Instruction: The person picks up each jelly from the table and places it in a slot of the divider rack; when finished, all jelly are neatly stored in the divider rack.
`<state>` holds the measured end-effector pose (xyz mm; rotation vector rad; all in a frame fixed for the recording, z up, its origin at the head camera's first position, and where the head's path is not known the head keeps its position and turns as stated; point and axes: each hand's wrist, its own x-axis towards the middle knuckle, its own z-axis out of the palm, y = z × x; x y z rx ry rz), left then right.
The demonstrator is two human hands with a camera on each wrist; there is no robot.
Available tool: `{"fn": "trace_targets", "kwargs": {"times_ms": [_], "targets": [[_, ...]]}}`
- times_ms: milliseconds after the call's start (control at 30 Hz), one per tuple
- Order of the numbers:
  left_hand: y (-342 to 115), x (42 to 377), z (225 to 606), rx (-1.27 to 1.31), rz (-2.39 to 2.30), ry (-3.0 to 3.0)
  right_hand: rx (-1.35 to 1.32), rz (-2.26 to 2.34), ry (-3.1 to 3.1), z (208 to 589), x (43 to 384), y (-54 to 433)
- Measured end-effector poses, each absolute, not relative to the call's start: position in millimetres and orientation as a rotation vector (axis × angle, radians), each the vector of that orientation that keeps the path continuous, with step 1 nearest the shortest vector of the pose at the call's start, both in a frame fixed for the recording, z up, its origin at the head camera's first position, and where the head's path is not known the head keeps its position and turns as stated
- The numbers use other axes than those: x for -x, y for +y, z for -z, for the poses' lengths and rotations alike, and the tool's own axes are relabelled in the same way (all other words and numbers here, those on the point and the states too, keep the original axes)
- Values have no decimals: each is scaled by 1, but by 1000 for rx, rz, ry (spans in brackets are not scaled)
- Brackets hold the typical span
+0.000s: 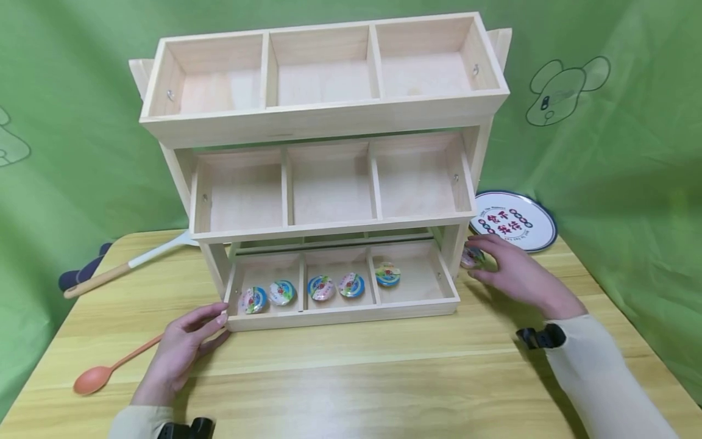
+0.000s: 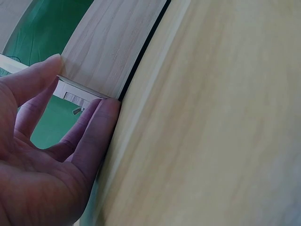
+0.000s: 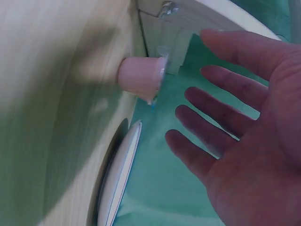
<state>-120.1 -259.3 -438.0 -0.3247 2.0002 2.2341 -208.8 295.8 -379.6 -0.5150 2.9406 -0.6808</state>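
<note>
My left hand [image 1: 181, 347] touches the front left corner of a three-tier wooden rack [image 1: 340, 316], its fingertips along the end of the lowest tray. In the left wrist view, the thumb reaches that tray's top corner and other fingertips lie near the tabletop. To the rack's right, my right hand [image 1: 518, 274] reaches toward a small pink jelly cup [image 3: 141, 77] with a film lid. Its fingers [image 3: 223, 113] are spread, with a gap to the cup in the right wrist view. Several lidded cups sit in the lowest tray, including one [image 1: 387, 274] in the right compartment.
Behind the right hand, a white plate [image 1: 518, 222] with red lettering leans against the green curtain [image 1: 620, 158]. An orange spoon [image 1: 93, 379] lies at the left, and farther back rests a wooden-handled white utensil [image 1: 131, 265]. The two upper trays hold nothing.
</note>
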Motion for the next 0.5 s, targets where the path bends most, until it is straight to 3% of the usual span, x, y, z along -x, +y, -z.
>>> {"fn": "trace_targets", "kwargs": {"times_ms": [500], "targets": [[-258, 119, 437, 325, -2242, 2006, 614, 588, 2917, 394, 231, 296]]}}
